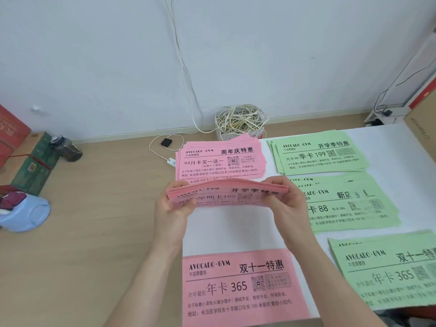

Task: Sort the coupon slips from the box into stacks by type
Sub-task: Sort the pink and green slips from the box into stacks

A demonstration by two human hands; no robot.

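Observation:
Both hands hold a thick bundle of pink coupon slips (pixel 226 192) in the air above the white sheet. My left hand (pixel 172 204) grips its left end and my right hand (pixel 283 201) grips its right end. Behind the bundle lies a pink stack (pixel 219 159). A single-looking pink slip pile (pixel 240 284) lies nearest me. On the right lie three green stacks: a far one (pixel 318 154), a middle one (pixel 349 204) and a near one (pixel 389 267).
A white sheet (pixel 236 232) covers the wooden floor under the stacks. A white tub of tangled cable (pixel 240 123) stands by the wall. A cardboard box (pixel 422 114) is at the right edge. A blue container (pixel 23 211), a jar and red boxes sit at left.

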